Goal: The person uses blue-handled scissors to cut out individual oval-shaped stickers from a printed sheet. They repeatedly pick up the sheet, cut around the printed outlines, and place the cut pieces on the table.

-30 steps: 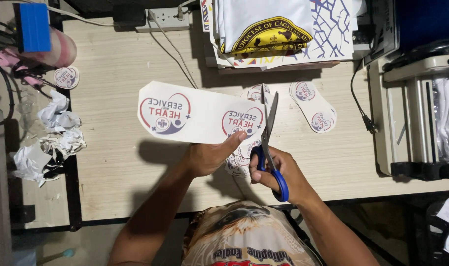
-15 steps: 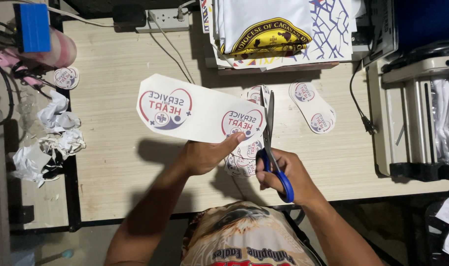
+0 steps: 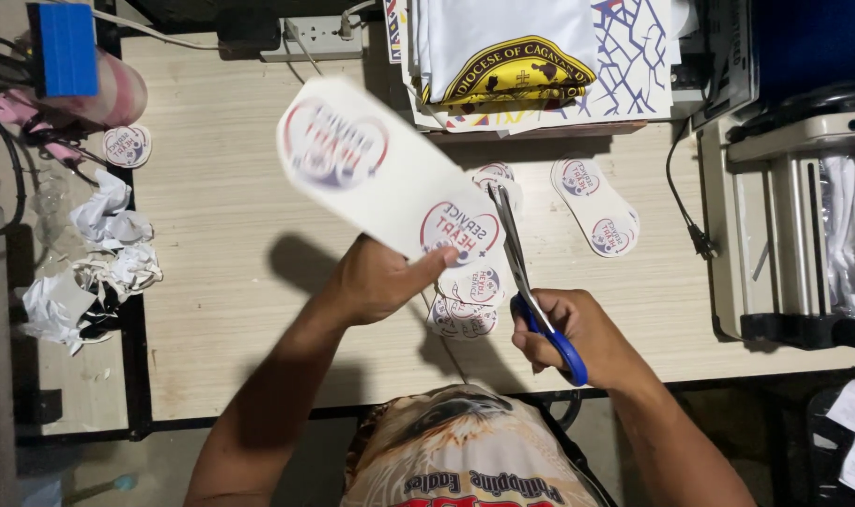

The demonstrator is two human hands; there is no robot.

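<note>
Right hand (image 3: pixel 582 338) clenched in blue scissors (image 3: pixel 526 282), blades up against sheet edge. Left hand (image 3: pixel 380 282) fingers pinch sticker sheet (image 3: pixel 380 178) just left of blades; long axis runs up-left, away. Cut stickers (image 3: pixel 596 205) beyond on table (image 3: pixel 221 188).

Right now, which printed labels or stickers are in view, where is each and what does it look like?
Printed sheet: held up in the left hand, white, two round red-and-blue emblems; scissors in the right hand at its edge.
Cut stickers: piled beneath the sheet, round, same colours.
Double sticker strip: on the table, right of the scissors, oblong.
Single round sticker: far left.
</note>
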